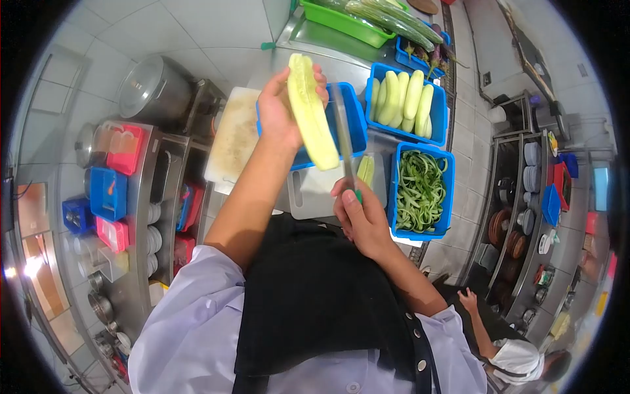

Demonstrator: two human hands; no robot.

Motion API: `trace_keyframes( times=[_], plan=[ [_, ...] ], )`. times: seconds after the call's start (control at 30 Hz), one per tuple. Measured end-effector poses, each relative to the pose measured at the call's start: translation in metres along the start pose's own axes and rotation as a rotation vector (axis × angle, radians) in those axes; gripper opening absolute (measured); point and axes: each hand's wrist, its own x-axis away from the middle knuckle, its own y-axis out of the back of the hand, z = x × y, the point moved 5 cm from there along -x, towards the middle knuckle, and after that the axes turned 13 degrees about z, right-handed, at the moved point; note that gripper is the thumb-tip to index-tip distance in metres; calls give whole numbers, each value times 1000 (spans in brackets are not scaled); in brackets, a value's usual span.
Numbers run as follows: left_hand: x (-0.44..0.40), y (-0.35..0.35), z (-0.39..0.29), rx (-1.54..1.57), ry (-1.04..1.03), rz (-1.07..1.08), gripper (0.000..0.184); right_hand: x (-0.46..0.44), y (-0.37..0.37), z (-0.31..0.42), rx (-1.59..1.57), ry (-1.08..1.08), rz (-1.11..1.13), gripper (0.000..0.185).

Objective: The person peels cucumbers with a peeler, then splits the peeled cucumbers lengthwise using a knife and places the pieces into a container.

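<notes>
My left hand [278, 110] is wrapped round a peeled cucumber half [310, 121], its seeded cut face showing, raised above a blue bin [359, 121]. In my right hand [365, 222] is a knife [345, 138] with a green handle, its blade pointing up beside the cucumber, apart from it. Below lies a pale cutting board [307, 200]. Another pale green cucumber piece [366, 172] rests near the knife, partly hidden. To the right, whole peeled cucumbers [412, 98] fill one blue bin [443, 118], and green peel strips [421, 190] fill another [449, 190].
A worn cutting board [233, 141] lies at the left of the counter. Farther back are a green basket [351, 25] of wrapped vegetables and eggplants [436, 56]. A large pot [152, 92] and shelving stand left. Another person [515, 358] is at lower right, near shelves of dishes.
</notes>
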Motion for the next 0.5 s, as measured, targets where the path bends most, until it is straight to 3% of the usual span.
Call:
trace_keyframes(
  times=[0.07, 0.1, 0.17, 0.23, 0.27, 0.33, 0.4, 0.5],
  plan=[
    [5, 6, 5, 53, 9, -40, 46, -4, 14, -9, 194, 129, -294, 21],
    [8, 5, 7, 13, -15, -11, 42, -9, 21, -12, 82, 142, -386, 20],
    [9, 10, 12, -23, -33, 20, 38, -16, 28, -13, 64, 139, -388, 21],
    [13, 24, 18, 5, -54, -186, 32, -18, 29, -12, 47, 134, -388, 22],
    [16, 25, 21, 7, -54, -185, 32, -19, 29, -7, 77, 179, -404, 22],
    [29, 22, 26, -199, -22, -412, 27, -21, 29, 0, 107, 224, -416, 22],
    [31, 61, 22, -123, 31, -382, 26, -22, 27, 9, 329, 275, -427, 20],
    [34, 94, 20, 49, 63, -390, 27, -5, 12, 19, 228, 124, -379, 27]
  ],
)
